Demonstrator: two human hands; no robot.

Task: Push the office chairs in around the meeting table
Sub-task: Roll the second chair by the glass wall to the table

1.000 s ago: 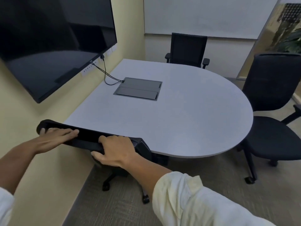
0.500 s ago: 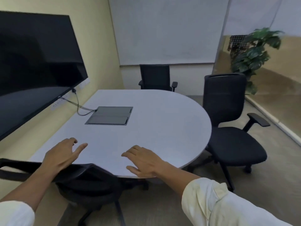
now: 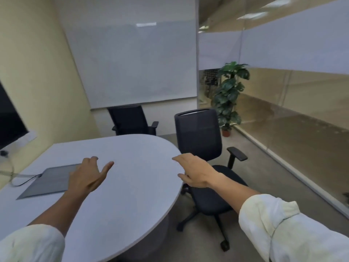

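A grey meeting table point(image 3: 132, 186) with a rounded end fills the lower left. A black office chair point(image 3: 200, 137) with a mesh back and armrests stands at the table's right side, its seat out from under the rounded edge. Another black chair point(image 3: 128, 120) sits tucked against the table's far end. My left hand point(image 3: 86, 176) hovers open above the tabletop, fingers spread. My right hand point(image 3: 194, 171) is also open, held over the table's right edge, just in front of the nearer chair's seat. Neither hand touches a chair.
A dark cover panel point(image 3: 47, 182) with a cable is set in the tabletop at left. A wall screen point(image 3: 9, 121) hangs on the left wall. A potted plant point(image 3: 229, 95) stands by the glass partition at right. Carpeted floor point(image 3: 283, 176) lies right of the chair.
Both hands let go of the near chair's backrest and lifted over the table. My view swung up and to the right, so that chair is out of sight and the right-side chair is central.
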